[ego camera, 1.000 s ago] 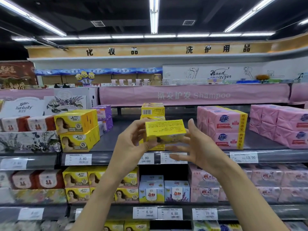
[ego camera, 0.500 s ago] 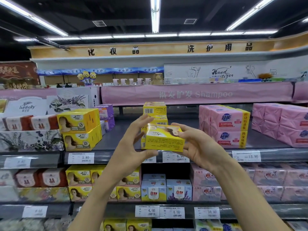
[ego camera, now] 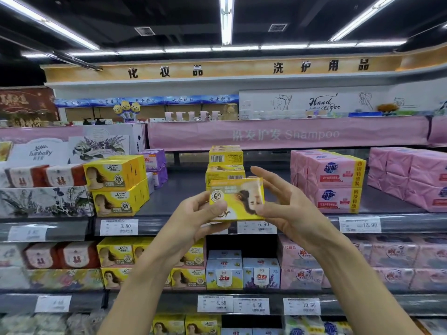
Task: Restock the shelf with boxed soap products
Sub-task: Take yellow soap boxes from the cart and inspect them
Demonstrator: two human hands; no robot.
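I hold a yellow soap box (ego camera: 238, 198) in front of the middle shelf (ego camera: 169, 197), its printed face with a woman's head turned sideways towards me. My left hand (ego camera: 193, 220) grips its left and lower edge with thumb on the front. My right hand (ego camera: 287, 209) pinches its right end, fingers spread behind it. Directly behind the box a short stack of the same yellow soap boxes (ego camera: 226, 163) stands on the shelf, barcodes facing out.
More yellow boxes (ego camera: 116, 184) are stacked at the shelf's left, pink soap packs (ego camera: 331, 180) at its right. A dark bare stretch of shelf lies between the stacks. Lower shelves hold yellow, blue-white (ego camera: 243, 273) and pink boxes; price tags (ego camera: 119, 227) line the shelf edges.
The box has been turned in my hands: its plain yellow side faced me before, now the printed front does. My right hand closed onto its right end.
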